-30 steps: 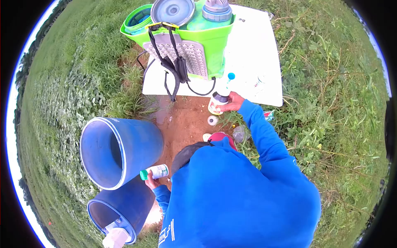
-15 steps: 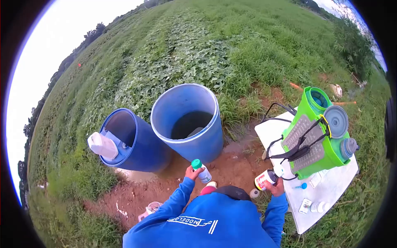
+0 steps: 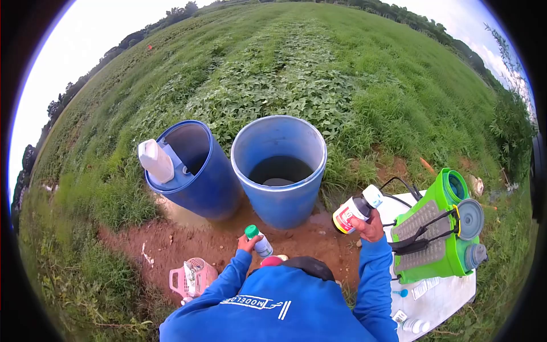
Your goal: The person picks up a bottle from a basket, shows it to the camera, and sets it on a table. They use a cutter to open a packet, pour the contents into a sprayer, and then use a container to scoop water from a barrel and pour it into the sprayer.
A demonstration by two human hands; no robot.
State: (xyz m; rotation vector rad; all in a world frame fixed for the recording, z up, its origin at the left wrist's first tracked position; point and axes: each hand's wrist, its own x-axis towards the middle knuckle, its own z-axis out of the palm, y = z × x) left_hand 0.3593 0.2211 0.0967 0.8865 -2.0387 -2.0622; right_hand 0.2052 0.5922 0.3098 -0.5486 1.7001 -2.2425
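My left hand (image 3: 248, 244) is closed around a small white bottle (image 3: 263, 246) with a green cap, held low in front of my body. On the right, my right hand (image 3: 371, 227) grips a dark bottle (image 3: 352, 213) with a white cap and a yellow, white and red label, tilted toward the upper right. Beyond the hands stands an open blue barrel (image 3: 279, 199) with dark liquid in it. The green backpack sprayer (image 3: 430, 251) lies to the right of my right hand, its round lid hanging beside an open mouth.
A second blue barrel (image 3: 213, 191) at the left carries a white jug (image 3: 156, 161). The white table (image 3: 439, 302) bears a blue cap (image 3: 403, 293), a sachet and a small white bottle (image 3: 416, 325). A pink basket (image 3: 200, 276) sits on the soil.
My right hand has raised the dark bottle away from the table. The view has turned, so the barrels appear farther right and more of the pink basket shows.
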